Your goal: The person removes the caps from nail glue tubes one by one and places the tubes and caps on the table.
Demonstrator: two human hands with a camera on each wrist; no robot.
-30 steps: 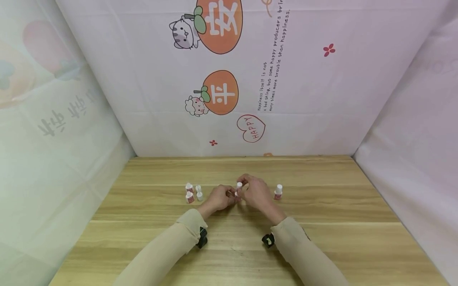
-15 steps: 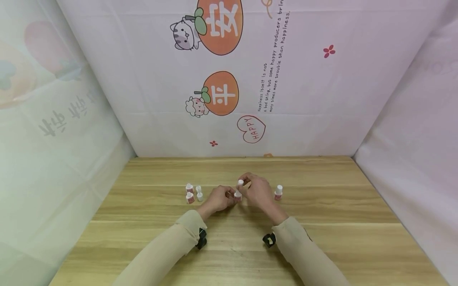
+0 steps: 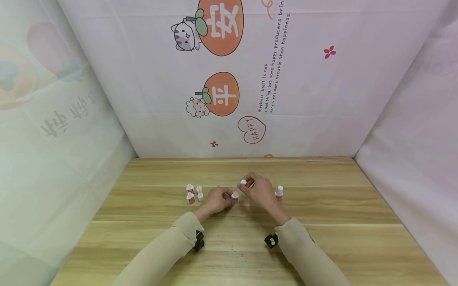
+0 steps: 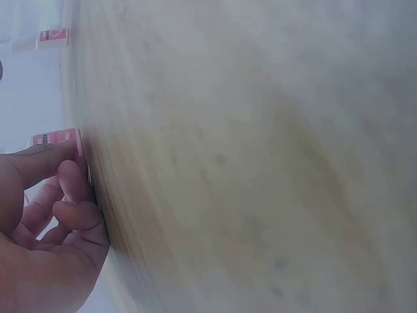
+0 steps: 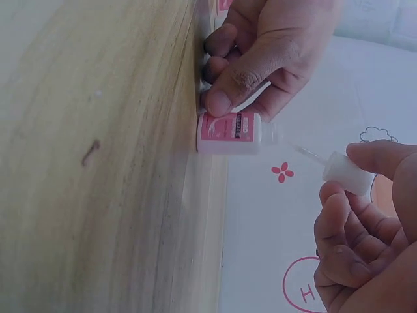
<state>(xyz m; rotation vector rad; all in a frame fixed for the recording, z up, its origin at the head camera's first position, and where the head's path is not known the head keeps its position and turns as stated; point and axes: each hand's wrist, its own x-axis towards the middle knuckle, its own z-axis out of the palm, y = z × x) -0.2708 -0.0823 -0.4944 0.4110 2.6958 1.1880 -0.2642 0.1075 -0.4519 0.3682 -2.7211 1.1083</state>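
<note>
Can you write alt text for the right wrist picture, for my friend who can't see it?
A person's right grip pinches a white cap, its thin stem pointing towards the uncapped bottle that the left grip holds on the table. The picture is turned sideways, with a white cloth printed with a red flower behind.

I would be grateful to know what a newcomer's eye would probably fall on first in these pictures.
Probably the big orange fruit prints on the white backdrop behind the wooden table. Next, at mid-table, the left hand holds a small pink-labelled bottle, while the right hand pinches a white cap with a thin stem, apart from the bottle. A capped bottle stands farther right.
</note>
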